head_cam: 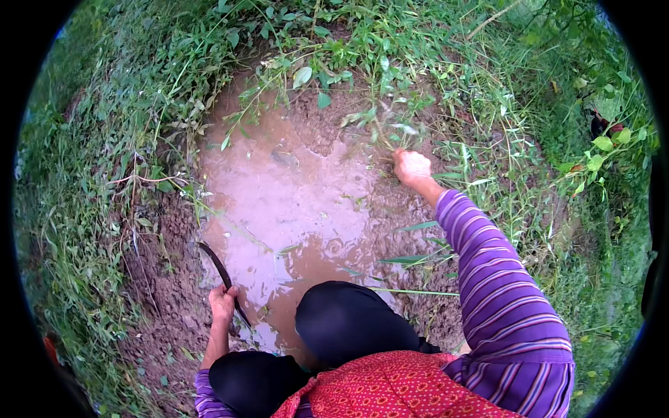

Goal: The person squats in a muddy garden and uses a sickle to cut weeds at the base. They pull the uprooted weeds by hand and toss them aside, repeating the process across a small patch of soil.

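In my left hand (223,303), low at the left of the puddle, is a dark, curved, sickle-like tool (215,259). One tapered end points up and left, and the other runs down past my fingers over the water's edge. My right hand (413,166) is a fist beyond the puddle's right side. Leafy weed stems (384,137) rise from this fist, blurred at their tops. Muddy brown water (292,193) lies between my hands, with ripples on its surface.
My dark-covered knees (355,321) and a red patterned cloth (397,386) are at the bottom. Bare wet soil (170,251) borders the puddle on the left. Dense weeds (104,151) surround it. Loose grass blades (410,259) lie at the right edge, and a leafy branch (596,159) hangs far right.
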Motion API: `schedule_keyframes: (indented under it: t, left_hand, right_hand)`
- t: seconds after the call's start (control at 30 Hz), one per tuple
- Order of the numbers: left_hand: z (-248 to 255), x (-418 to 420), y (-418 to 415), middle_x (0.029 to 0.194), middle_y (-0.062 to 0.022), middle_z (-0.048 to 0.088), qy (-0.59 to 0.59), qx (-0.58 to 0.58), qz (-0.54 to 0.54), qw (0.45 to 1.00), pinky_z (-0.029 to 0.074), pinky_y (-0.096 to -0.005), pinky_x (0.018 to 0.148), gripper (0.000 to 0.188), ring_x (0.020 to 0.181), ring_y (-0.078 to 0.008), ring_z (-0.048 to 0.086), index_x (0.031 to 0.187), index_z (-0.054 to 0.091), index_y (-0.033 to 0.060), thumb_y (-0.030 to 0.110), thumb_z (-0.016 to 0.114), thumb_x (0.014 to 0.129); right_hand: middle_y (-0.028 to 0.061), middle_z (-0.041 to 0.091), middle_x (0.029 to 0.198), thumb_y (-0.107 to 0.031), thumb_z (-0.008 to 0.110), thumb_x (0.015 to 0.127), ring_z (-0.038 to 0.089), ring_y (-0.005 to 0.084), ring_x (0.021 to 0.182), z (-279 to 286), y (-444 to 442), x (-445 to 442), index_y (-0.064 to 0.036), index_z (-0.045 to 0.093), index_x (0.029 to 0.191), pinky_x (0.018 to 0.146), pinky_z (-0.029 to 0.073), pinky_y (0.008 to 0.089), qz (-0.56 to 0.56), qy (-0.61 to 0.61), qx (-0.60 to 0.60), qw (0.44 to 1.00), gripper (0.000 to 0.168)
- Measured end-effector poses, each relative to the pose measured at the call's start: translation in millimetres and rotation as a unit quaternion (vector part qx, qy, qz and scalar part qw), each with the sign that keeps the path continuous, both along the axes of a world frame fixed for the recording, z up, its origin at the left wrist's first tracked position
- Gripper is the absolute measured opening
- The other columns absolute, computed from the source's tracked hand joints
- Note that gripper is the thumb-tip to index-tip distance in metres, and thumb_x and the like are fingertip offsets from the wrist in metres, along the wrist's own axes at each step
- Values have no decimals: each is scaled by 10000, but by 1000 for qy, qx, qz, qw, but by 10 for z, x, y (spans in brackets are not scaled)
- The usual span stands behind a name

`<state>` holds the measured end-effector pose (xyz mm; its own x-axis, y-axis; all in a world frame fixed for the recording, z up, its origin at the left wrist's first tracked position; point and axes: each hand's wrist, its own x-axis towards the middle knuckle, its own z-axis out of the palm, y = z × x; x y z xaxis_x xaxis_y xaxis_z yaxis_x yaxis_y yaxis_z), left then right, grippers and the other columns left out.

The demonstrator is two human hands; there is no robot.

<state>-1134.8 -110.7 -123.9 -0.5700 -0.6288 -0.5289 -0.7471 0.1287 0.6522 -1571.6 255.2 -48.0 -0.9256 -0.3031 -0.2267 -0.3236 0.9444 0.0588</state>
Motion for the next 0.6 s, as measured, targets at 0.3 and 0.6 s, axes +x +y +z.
schedule_keyframes:
  t: [0.3, 0.6]
  left_hand:
    - [-89, 78, -93, 617, -6, 572, 76, 51, 11, 996, 392, -262, 475, 125, 519, -87, 479, 782, 643, -14, 109, 630, 767]
    - [-116, 242, -329, 546, -5, 538, 48, 35, 82, 995, 349, -262, 387, 137, 425, -94, 452, 731, 628, -4, 131, 638, 754]
  right_hand:
    - [229, 633, 803, -312, 409, 923, 620, 407, 776, 190, 1102, 519, -96, 550, 939, 673, 497, 505, -71, -6, 60, 996, 258]
    - [163, 648, 873, -181, 536, 809, 642, 340, 813, 1291, 3335, 1533, -84, 614, 959, 680, 518, 449, -173, -83, 301, 934, 195]
